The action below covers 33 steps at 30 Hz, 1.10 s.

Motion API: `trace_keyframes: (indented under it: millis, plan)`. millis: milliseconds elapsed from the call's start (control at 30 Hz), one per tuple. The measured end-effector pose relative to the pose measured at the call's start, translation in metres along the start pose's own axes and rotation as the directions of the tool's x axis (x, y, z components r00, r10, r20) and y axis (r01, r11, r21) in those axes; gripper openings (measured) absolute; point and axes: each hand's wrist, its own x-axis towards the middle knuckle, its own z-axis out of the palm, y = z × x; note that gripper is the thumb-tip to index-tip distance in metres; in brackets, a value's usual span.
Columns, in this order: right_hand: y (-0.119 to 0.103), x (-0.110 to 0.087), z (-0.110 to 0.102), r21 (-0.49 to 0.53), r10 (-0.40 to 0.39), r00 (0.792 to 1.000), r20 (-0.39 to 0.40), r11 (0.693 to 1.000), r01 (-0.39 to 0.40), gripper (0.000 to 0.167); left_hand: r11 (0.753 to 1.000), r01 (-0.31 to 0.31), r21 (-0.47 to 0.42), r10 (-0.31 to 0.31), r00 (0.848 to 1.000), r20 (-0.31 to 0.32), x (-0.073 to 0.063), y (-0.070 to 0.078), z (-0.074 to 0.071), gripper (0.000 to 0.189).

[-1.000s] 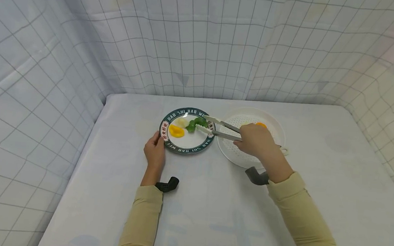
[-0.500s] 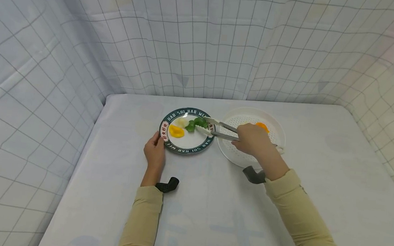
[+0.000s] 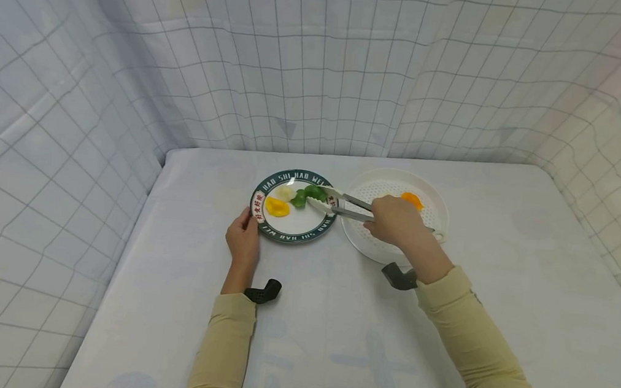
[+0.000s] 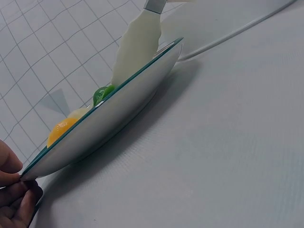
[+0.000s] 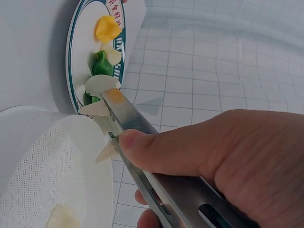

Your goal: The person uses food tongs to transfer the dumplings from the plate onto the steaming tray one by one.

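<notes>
My left hand (image 3: 243, 240) pinches the near-left rim of a round plate (image 3: 292, 222) with a green lettered border. In the left wrist view, thumb and fingers (image 4: 9, 164) show at its edge. On the plate lie a yellow dumpling (image 3: 277, 207), a whitish dumpling (image 3: 285, 193) and green dumplings (image 3: 299, 198). My right hand (image 3: 397, 221) grips metal tongs (image 3: 354, 214) with pale scalloped tips, reaching in from the right. The tips stand apart over the plate, around the rightmost green dumpling (image 5: 89, 99), which they partly hide in the right wrist view.
A white perforated tray (image 3: 361, 248) stands right of the plate, partly under my right hand and the tongs. An orange dumpling (image 3: 412, 200) and a pale dumpling (image 5: 63, 217) lie in it. Gridded cloth walls (image 3: 319, 96) rise behind the white table (image 3: 310, 329).
My right hand has shifted slightly left, moving the tongs a little, and more of the orange dumpling shows. The left hand keeps its hold on the plate.
</notes>
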Motion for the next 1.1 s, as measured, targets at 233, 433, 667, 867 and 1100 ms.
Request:
trace_keyframes:
  millis: [233, 433, 667, 867, 1100]
  plan:
    - [0.005, -0.003, 0.002, 0.029, -0.016, 1.0, -0.018, 0.999, 0.016, 0.026, 1.0, 0.002, -0.01, -0.002, 1.0, 0.004, -0.001, 0.001, -0.001, 0.042]
    - [0.014, -0.01, -0.004, 0.032, -0.025, 0.997, -0.077, 0.999, 0.027, 0.025, 1.0, -0.005, -0.018, 0.006, 1.0, 0.009, -0.001, 0.003, -0.001, 0.042]
    - [0.029, -0.029, -0.016, 0.112, -0.009, 0.988, -0.156, 0.993, 0.027, 0.023, 1.0, -0.001, -0.016, 0.001, 1.0, 0.01, 0.0, -0.001, 0.001, 0.042]
    - [0.046, -0.053, -0.021, 0.189, 0.068, 0.983, -0.17, 0.981, -0.035, 0.022, 1.0, -0.009, -0.007, 0.009, 1.0, 0.017, 0.001, -0.003, 0.001, 0.042]
    - [0.062, -0.08, -0.016, 0.241, 0.141, 0.977, -0.158, 0.965, -0.1, 0.028, 1.0, -0.016, -0.013, 0.016, 1.0, 0.016, 0.001, -0.003, 0.001, 0.042]
